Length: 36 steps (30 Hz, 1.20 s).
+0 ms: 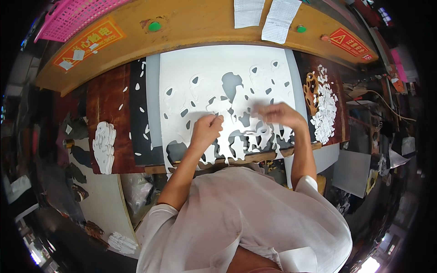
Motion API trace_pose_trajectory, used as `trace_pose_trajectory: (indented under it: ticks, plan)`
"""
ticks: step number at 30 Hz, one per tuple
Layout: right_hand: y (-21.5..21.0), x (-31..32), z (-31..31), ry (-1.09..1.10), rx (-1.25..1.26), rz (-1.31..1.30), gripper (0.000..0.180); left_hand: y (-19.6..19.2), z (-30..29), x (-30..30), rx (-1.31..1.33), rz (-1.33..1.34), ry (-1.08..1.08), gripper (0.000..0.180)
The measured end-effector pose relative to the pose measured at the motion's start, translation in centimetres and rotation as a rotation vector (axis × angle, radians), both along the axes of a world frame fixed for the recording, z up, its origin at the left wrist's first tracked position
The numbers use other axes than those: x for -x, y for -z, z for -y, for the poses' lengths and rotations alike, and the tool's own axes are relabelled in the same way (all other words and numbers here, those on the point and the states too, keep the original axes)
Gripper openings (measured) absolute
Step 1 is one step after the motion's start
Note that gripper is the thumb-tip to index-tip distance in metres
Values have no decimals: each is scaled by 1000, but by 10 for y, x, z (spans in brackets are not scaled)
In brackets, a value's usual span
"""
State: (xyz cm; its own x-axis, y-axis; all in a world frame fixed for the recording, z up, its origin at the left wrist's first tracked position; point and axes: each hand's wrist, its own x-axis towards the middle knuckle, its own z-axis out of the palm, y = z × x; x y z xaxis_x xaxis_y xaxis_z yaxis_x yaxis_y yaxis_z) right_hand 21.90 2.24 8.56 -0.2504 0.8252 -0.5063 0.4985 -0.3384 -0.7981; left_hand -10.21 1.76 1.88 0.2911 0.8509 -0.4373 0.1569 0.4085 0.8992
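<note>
A white sheet point(200, 63) with many cut-out holes lies over a grey board in front of me. Its near edge is cut into ragged strips that hang past the board. My left hand point(208, 133) is closed, thumb and fingers pinching a white cut-out piece point(219, 105) over the middle of the sheet. To the right, my right hand point(283, 115) hovers above the sheet, its fingertips smeared by motion. Whether it grips anything does not show. Near it, partly lifted white strips point(259, 136) curl up from the sheet.
A stack of white cut pieces point(104, 148) sits at the left. On the right are a heap of small white bits point(324, 113) and an orange-brown openwork form point(311, 93). A yellow machine beam point(200, 34) with green buttons spans the far side, below a pink basket point(75, 18).
</note>
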Motion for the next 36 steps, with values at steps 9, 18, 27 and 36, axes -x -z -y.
trace_pose_trajectory:
  ticks: [9,18,27,36]
  plan:
    - [68,66,-45,169,-390,727,57,7,44,-10,204,137,4,31]
    - [14,100,16,182,-341,-148,10,-17,48,-6,213,521,-150,51]
    - [12,139,53,299,215,-421,39,-17,66,19,67,307,-46,41]
    - [0,151,19,249,14,-511,31,-34,89,42,-14,222,-214,30]
